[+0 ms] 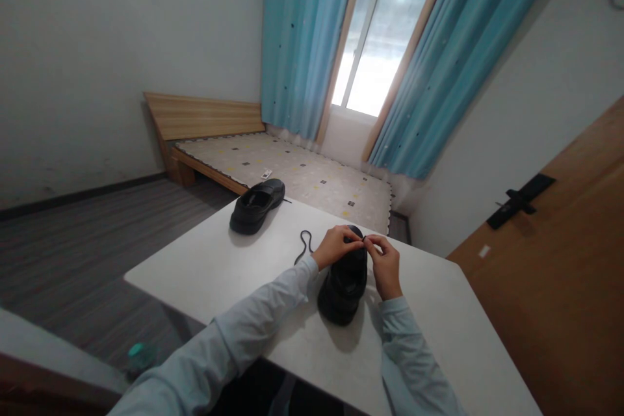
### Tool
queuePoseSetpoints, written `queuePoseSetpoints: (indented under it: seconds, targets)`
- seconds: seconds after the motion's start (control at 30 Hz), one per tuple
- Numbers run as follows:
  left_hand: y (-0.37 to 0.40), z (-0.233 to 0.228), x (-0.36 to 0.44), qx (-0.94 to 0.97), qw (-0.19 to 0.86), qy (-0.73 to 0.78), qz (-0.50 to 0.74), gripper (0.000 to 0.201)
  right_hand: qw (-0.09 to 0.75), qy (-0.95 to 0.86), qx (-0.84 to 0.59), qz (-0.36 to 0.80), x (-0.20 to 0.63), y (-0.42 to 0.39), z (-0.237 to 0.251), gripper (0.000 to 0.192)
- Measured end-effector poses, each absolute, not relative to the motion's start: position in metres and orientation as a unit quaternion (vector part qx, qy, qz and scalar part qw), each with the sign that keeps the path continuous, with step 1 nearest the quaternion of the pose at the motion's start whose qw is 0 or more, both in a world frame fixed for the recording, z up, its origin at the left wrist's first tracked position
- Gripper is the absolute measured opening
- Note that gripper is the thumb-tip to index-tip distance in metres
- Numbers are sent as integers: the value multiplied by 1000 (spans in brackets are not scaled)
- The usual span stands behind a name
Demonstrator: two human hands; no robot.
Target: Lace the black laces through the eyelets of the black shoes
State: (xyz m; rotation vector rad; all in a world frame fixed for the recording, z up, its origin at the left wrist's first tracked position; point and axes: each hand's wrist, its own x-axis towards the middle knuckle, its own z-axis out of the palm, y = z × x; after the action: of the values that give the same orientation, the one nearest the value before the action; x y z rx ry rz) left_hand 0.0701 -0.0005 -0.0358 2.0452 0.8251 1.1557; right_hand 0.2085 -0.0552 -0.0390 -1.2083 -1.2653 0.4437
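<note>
**Both hands working a lace at the toe end of a black shoe**

Pale blue sleeves are reaching in from the near edge of the white table, where a person is bending over a black leather shoe standing near the middle of the surface, heel toward the camera. Left hand and right hand are meeting over the far end of the shoe, the fingertips of each pinched together on what looks like a thin black shoelace; the strand between them is too fine to make out clearly. A loose run of lace is trailing off to the left of the shoe, lying on the table in a narrow loop.

Judging by its look, the shoe is fairly stiff and moderately heavy, steady on its sole, best gripped around the heel or the sides. The lace appears limp and light, apt to slip, best taken near its tip.

A second black shoe is sitting well apart, close to the table's far left corner, its opening facing the camera. Beyond the table, a low wooden bed with a patterned mattress is standing under a bright window with blue curtains. A wooden door is filling the right side, and grey flooring is running off to the left.
</note>
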Motion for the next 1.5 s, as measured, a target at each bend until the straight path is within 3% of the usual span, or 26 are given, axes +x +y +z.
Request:
queuePoseSetpoints:
  seconds: [0.47,0.67,1.17,1.5]
  targets:
    - [-1,-36,70,784,321,303,437,17,627,-543,-508,232,206,-55,-39,25]
    - [-3,-35,70,761,336,327,448,17,562,-589,-499,296,207,-49,-48,63]
    - [5,-26,63,711,401,303,492,21,560,-583,-508,299,207,-42,-69,77]
    - [-4,23,40,619,481,255,566,29,559,-546,-540,314,207,-43,-73,85]
